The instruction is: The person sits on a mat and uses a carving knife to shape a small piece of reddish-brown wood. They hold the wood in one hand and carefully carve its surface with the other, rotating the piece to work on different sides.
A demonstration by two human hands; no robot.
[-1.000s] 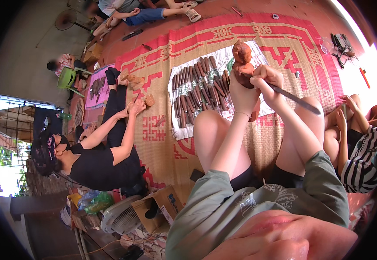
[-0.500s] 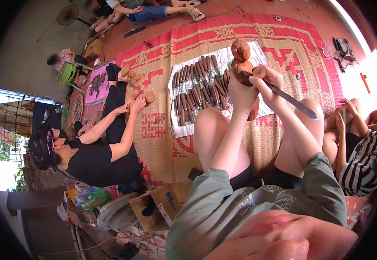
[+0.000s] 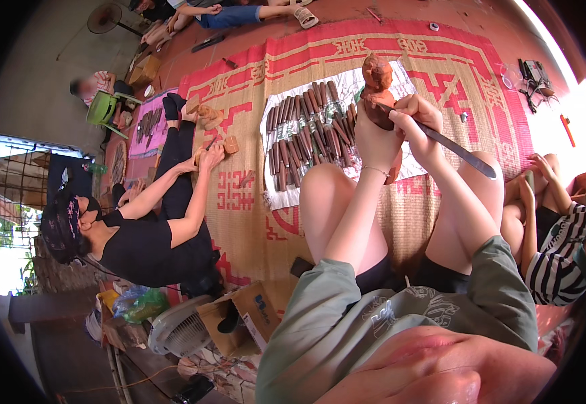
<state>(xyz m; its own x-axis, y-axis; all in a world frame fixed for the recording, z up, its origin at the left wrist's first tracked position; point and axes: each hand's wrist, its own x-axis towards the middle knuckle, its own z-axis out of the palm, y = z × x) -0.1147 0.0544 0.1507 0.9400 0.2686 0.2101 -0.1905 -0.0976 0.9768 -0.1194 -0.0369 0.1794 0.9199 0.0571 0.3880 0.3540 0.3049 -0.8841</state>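
Note:
My left hand is wrapped round a reddish-brown carved wooden figurine, its rounded head upright above my fingers. A lower piece of the same wood shows beneath that hand. My right hand grips a long carving tool with a flat grey metal end slanting down to the right, over my knee. The tool's dark inner end meets the figurine beside my left hand; my fingers partly hide this contact. Both hands are close together above a white cloth.
Several wooden-handled carving tools lie in rows on the cloth, over a red and tan mat. At left, a person in black works on a wooden block. Another person in stripes sits close at right. A cardboard box and fan stand lower left.
The figurine has turned slightly in my left hand, and the tool's metal end has dipped a little. My grips are unchanged. The person at left has shifted their hands slightly.

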